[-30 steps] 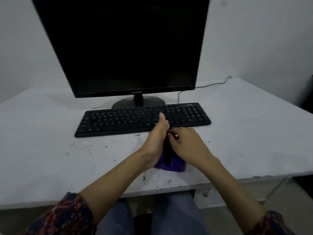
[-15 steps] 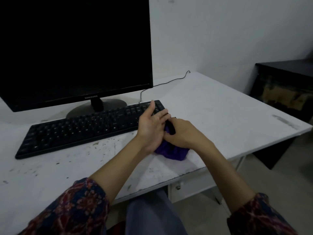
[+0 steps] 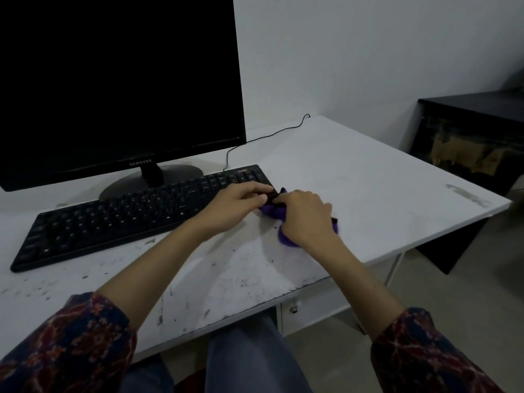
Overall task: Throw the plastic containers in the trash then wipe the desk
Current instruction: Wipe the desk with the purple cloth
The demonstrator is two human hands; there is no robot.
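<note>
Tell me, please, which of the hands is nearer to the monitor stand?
Left. The left hand rests on the keyboard's right end, just before the monitor stand; the right hand grips the purple cloth farther right.

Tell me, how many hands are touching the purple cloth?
2. The left hand pinches the purple cloth at its end by the keyboard's right corner. The right hand lies over the rest of it on the desk, hiding much of the cloth.

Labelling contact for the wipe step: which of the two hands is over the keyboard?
The left hand: its fingers lie over the right end of the black keyboard. The right hand is off it, on the purple cloth on the desk.
</note>
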